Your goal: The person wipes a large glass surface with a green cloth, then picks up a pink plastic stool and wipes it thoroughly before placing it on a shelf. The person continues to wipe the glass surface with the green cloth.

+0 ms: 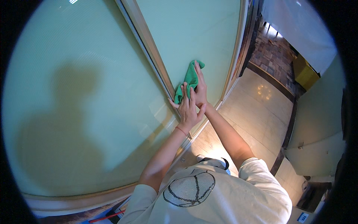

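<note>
Both my hands press a green cloth (191,77) against a pale green glass panel (207,36), beside its metal frame strip (152,49). My right hand (200,91) lies along the cloth's right side, its fingers reaching up near the top end. Lower and to the left, my left hand (188,107) has its fingers spread over the cloth's bottom part, with a thin red band at the wrist. Its outer finger touches the frame strip. The palms' contact with the cloth is partly hidden.
A larger glass panel (120,112) with a body's shadow stands at the left. Tiled floor (251,103) runs along the right, edged by a dark strip (289,123). A yellow box (304,71) stands at the upper right. Below it is another pale panel (313,131).
</note>
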{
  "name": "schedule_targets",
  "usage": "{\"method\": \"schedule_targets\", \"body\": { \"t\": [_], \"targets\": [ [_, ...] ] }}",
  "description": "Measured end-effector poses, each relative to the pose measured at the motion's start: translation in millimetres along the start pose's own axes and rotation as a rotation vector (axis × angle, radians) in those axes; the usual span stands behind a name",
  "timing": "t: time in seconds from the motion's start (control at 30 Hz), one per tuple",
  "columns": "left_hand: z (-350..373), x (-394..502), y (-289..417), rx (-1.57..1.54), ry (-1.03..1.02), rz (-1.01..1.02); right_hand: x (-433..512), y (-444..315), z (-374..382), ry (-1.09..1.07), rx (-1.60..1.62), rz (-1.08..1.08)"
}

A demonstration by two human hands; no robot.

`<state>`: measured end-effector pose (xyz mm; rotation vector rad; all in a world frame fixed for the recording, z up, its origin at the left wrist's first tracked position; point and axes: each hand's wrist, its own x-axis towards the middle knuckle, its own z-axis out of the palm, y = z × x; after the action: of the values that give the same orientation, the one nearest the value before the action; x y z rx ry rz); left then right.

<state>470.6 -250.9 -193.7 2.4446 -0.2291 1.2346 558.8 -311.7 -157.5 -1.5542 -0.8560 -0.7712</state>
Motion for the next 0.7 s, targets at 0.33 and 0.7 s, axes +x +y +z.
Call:
{"method": "schedule_targets", "body": {
  "t": [0.33, 0.7],
  "targets": [
    [-19.8, 0.7, 14.8, -0.028, -0.049, 0.117, 20.0, -48.2, -13.3, 0.167, 0.042, -0.002],
    [-166.7, 11.9, 84.1, 0.193, 0.268, -0.148, 33.4, -166.8, -9.2, 0.268, 0.782, 0.280]
  ]
}}
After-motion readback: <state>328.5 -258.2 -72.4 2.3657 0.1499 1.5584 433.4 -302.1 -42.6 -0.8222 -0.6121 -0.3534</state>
